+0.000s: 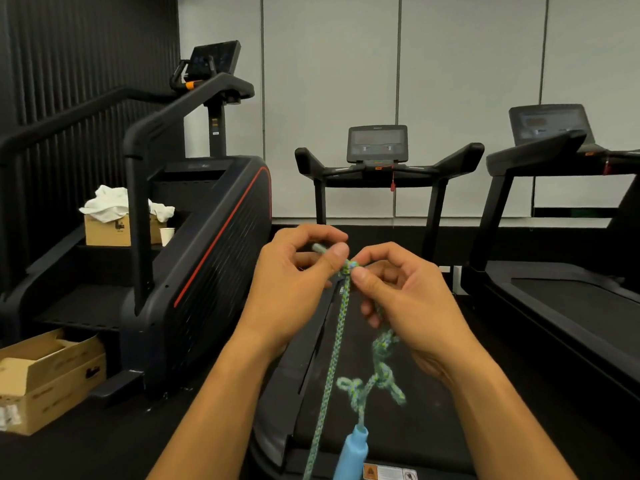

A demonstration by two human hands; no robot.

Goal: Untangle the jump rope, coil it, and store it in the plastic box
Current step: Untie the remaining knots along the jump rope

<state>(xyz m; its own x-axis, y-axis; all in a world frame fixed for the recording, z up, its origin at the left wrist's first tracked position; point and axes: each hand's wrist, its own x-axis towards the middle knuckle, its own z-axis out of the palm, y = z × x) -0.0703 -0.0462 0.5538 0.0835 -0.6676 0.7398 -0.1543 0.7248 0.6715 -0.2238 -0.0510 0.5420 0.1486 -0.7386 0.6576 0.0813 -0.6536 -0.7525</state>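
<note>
Green-and-blue braided jump rope [337,336] hanging from a small knot [349,266] at top, more knots lower down, light blue handle [353,452] dangling near bottom

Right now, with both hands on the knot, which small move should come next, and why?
Probably pull the knot open a little: the left hand and right hand pinch it from both sides, and it looks tight. More tangles hang below, above the blue handle.

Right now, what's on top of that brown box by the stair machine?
A crumpled white cloth lies heaped on the cardboard box. A paper cup stands beside it. The cloth hides whatever is inside.
</note>
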